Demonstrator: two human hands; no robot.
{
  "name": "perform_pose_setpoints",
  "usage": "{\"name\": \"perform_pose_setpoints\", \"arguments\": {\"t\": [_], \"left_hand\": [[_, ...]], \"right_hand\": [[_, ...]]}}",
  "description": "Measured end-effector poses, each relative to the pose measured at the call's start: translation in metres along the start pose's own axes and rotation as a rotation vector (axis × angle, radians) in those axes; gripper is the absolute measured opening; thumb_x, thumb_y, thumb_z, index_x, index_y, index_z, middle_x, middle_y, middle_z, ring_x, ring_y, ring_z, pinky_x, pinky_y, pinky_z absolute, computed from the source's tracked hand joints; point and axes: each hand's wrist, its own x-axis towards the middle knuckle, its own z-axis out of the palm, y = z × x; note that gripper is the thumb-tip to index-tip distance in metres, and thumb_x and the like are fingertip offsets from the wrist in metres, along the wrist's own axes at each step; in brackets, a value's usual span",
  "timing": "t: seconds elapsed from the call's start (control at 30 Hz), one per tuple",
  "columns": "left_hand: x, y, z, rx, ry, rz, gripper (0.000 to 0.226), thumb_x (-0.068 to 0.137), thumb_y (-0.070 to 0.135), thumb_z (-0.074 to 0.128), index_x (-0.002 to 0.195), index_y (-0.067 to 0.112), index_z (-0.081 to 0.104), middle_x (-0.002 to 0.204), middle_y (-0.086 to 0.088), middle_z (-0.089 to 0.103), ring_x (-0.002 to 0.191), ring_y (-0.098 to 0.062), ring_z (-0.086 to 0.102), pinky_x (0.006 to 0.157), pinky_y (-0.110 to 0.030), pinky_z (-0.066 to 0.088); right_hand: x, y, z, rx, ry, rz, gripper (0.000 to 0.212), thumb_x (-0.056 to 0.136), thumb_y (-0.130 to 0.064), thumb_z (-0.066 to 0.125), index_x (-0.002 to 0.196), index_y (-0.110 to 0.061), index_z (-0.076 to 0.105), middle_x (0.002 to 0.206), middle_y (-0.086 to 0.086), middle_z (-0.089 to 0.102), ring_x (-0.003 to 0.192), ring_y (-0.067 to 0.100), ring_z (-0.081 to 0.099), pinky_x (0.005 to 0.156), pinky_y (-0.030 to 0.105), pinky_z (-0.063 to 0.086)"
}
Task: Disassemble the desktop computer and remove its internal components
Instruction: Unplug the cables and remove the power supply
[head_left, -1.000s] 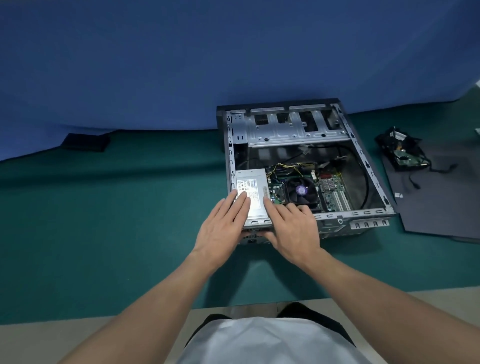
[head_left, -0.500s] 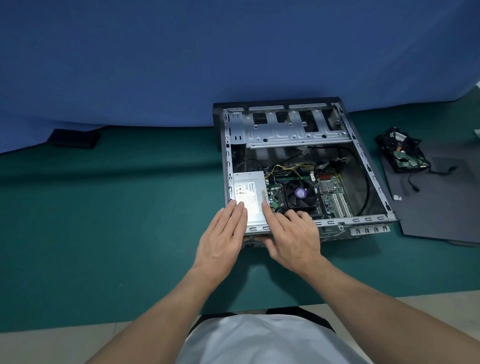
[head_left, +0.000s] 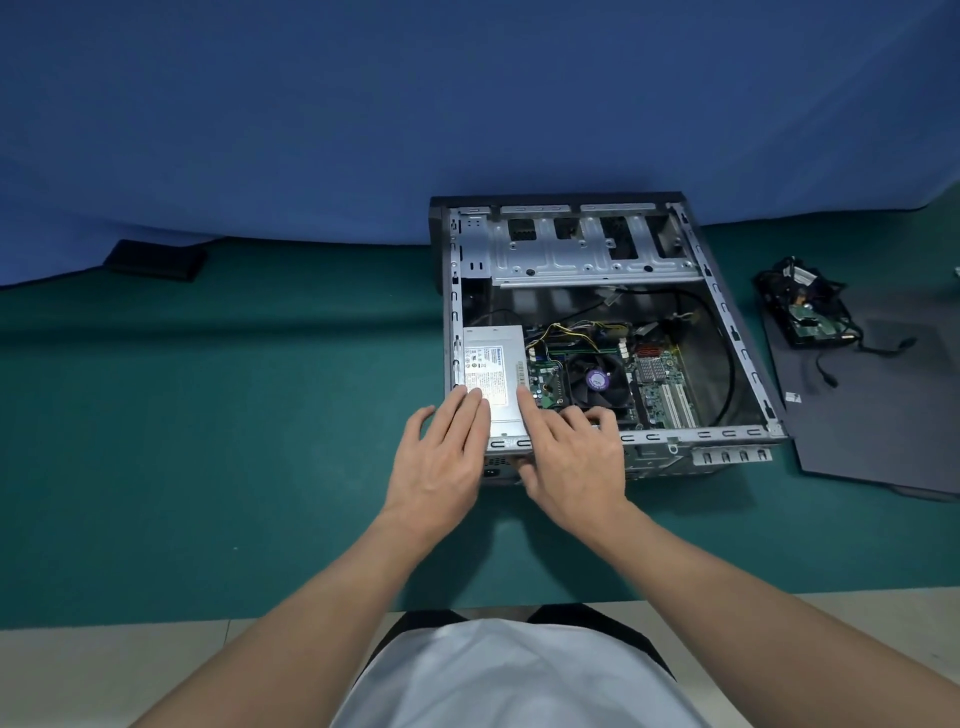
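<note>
Presently, item: desktop computer (head_left: 701, 433), lying open side up on the green mat (head_left: 208, 441). Its side panel (head_left: 883, 426) is lying off to the right, and a removed drive with its cables (head_left: 810, 319) is resting at the panel's far end. Disassembly is looking partly done: the drive cage (head_left: 571, 260) is appearing empty, while the power supply (head_left: 493, 358), CPU fan (head_left: 597, 379) and motherboard (head_left: 660, 384) are sitting inside the case, with yellow and black wires running between them.

The left hand (head_left: 441, 462) is lying flat, fingers straight, on the supply's near corner and gripping nothing. The right hand (head_left: 571, 462) is laying its index finger along the supply's inner edge, its other fingers bending loosely over the near rim, and it is enclosing nothing that shows.

Hidden or unclear:
- the supply's fixings are sitting under the hands
- the connectors are showing too small to tell
- the dark object (head_left: 156, 260) at far left is unidentifiable
</note>
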Motion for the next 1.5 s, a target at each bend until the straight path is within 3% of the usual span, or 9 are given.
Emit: {"name": "perform_pose_setpoints", "arguments": {"t": [0.23, 0.43, 0.53, 0.67, 0.77, 1.0, 1.17, 1.3, 1.5], "left_hand": [[0.009, -0.001, 0.003, 0.077, 0.041, -0.001, 0.053, 0.073, 0.001, 0.049, 0.125, -0.002, 0.061, 0.129, -0.013, 0.061, 0.116, -0.027, 0.059, 0.069, -0.037, 0.048], [0.024, 0.005, -0.005, 0.031, -0.125, -0.109, 0.075, 0.061, 0.009, 0.076, 0.132, -0.004, 0.055, 0.137, -0.014, 0.056, 0.103, -0.030, 0.060, 0.069, -0.038, 0.048], [0.018, -0.002, -0.007, -0.055, -0.240, -0.062, 0.087, 0.072, 0.039, 0.072, 0.142, -0.001, 0.040, 0.153, -0.015, 0.035, 0.122, -0.032, 0.041, 0.088, -0.043, 0.046], [0.018, -0.015, -0.011, -0.346, -0.284, -0.076, 0.092, 0.085, 0.065, 0.038, 0.155, 0.013, 0.009, 0.163, 0.003, -0.006, 0.140, -0.019, 0.005, 0.110, -0.039, 0.028], [0.031, -0.013, -0.008, -0.592, -0.289, -0.220, 0.089, 0.091, 0.056, 0.040, 0.154, 0.021, -0.010, 0.151, 0.018, -0.034, 0.137, 0.004, -0.021, 0.110, -0.034, 0.011], [0.072, 0.009, -0.001, -0.722, -0.191, -0.894, 0.060, 0.103, 0.042, 0.022, 0.155, 0.021, 0.000, 0.162, -0.002, 0.012, 0.145, -0.027, 0.021, 0.111, -0.045, 0.024], [0.073, 0.010, 0.001, -0.651, -0.136, -0.909, 0.051, 0.104, 0.038, 0.021, 0.150, 0.018, 0.017, 0.144, -0.014, 0.046, 0.124, -0.037, 0.047, 0.095, -0.046, 0.037], [0.073, 0.010, 0.001, -0.634, -0.126, -0.857, 0.049, 0.104, 0.034, 0.022, 0.149, 0.017, 0.015, 0.138, -0.019, 0.049, 0.118, -0.040, 0.050, 0.089, -0.045, 0.040], [0.073, 0.010, 0.005, -0.566, -0.129, -0.880, 0.043, 0.103, 0.034, 0.025, 0.144, 0.021, 0.018, 0.136, -0.015, 0.050, 0.112, -0.038, 0.054, 0.083, -0.045, 0.039]], "right_hand": [[0.013, -0.015, -0.006, -0.023, -0.124, 0.128, 0.096, 0.063, -0.036, 0.074, 0.146, -0.013, 0.032, 0.088, -0.002, 0.065, 0.082, 0.021, 0.056, 0.072, 0.039, 0.036], [0.018, -0.016, -0.005, -0.012, -0.176, 0.162, 0.101, 0.072, -0.042, 0.068, 0.152, -0.018, 0.011, 0.100, -0.005, 0.064, 0.095, 0.019, 0.053, 0.076, 0.036, 0.032], [0.017, -0.001, -0.015, 0.193, -0.266, 0.062, 0.100, 0.076, -0.051, 0.058, 0.152, -0.020, 0.001, 0.122, -0.001, 0.057, 0.111, 0.022, 0.044, 0.085, 0.040, 0.033], [0.044, 0.040, -0.044, 0.869, -0.458, 0.144, 0.096, 0.078, -0.041, 0.068, 0.151, -0.036, 0.006, 0.150, -0.001, 0.033, 0.135, 0.022, 0.026, 0.110, 0.044, 0.028], [0.075, 0.047, -0.052, 0.761, -0.474, 0.021, 0.108, 0.075, -0.038, 0.074, 0.150, -0.039, -0.004, 0.154, -0.007, 0.015, 0.140, 0.019, 0.014, 0.110, 0.044, 0.026], [0.124, 0.022, -0.038, 0.261, -0.622, -0.264, 0.143, 0.056, -0.039, 0.083, 0.134, -0.046, -0.036, 0.153, 0.013, -0.032, 0.140, 0.033, -0.031, 0.108, 0.061, 0.024], [0.147, 0.018, -0.033, 0.214, -0.698, -0.317, 0.144, 0.052, -0.043, 0.081, 0.134, -0.047, -0.036, 0.155, 0.020, -0.022, 0.142, 0.037, -0.023, 0.102, 0.062, 0.029], [0.156, 0.019, -0.033, 0.136, -0.638, -0.384, 0.146, 0.045, -0.048, 0.081, 0.136, -0.049, -0.033, 0.143, 0.022, 0.016, 0.126, 0.042, 0.018, 0.087, 0.054, 0.046], [0.165, 0.017, -0.033, 0.116, -0.680, -0.376, 0.148, 0.045, -0.047, 0.083, 0.135, -0.049, -0.034, 0.146, 0.022, 0.009, 0.131, 0.044, 0.012, 0.092, 0.058, 0.044]]}}
